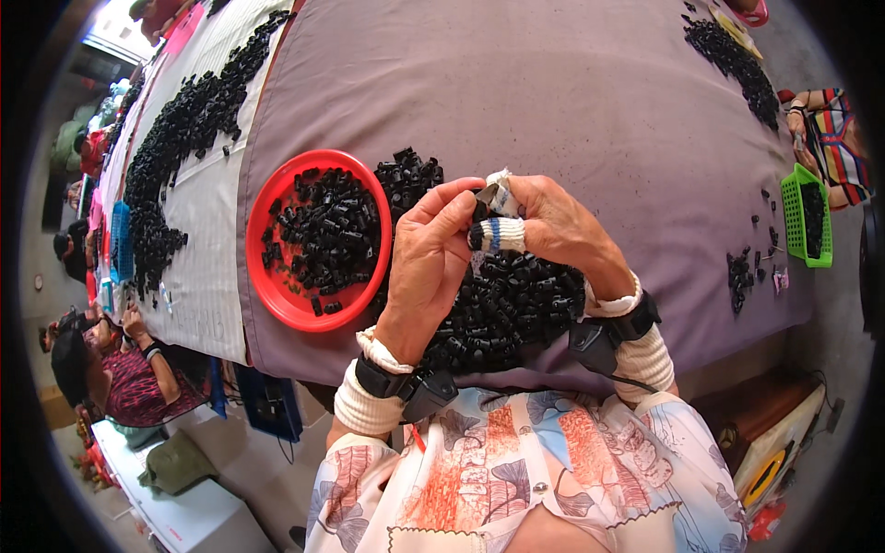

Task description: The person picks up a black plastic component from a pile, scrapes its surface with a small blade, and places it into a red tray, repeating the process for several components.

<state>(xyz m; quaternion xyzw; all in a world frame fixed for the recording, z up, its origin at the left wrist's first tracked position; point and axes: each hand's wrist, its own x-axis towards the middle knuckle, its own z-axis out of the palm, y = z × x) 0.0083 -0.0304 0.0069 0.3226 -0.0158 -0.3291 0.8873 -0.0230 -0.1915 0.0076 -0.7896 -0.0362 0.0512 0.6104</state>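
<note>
The left hand (433,247) pinches a small black piece (479,212) between thumb and forefinger. The right hand (558,221), with striped cloth wraps (502,234) on its digits, meets it from three o'clock and seems to grip a thin grey sliver (487,194). One piece is being worked; the loose heap (502,318) at six o'clock is probably what is left, and those in the red basin (256,241) at nine o'clock perhaps done, though nothing visible settles which. The black piece sits between the hands at their fingertips, raised over the counter (479,92). Farther off, towards ten o'clock, runs a long black pile (198,115).
</note>
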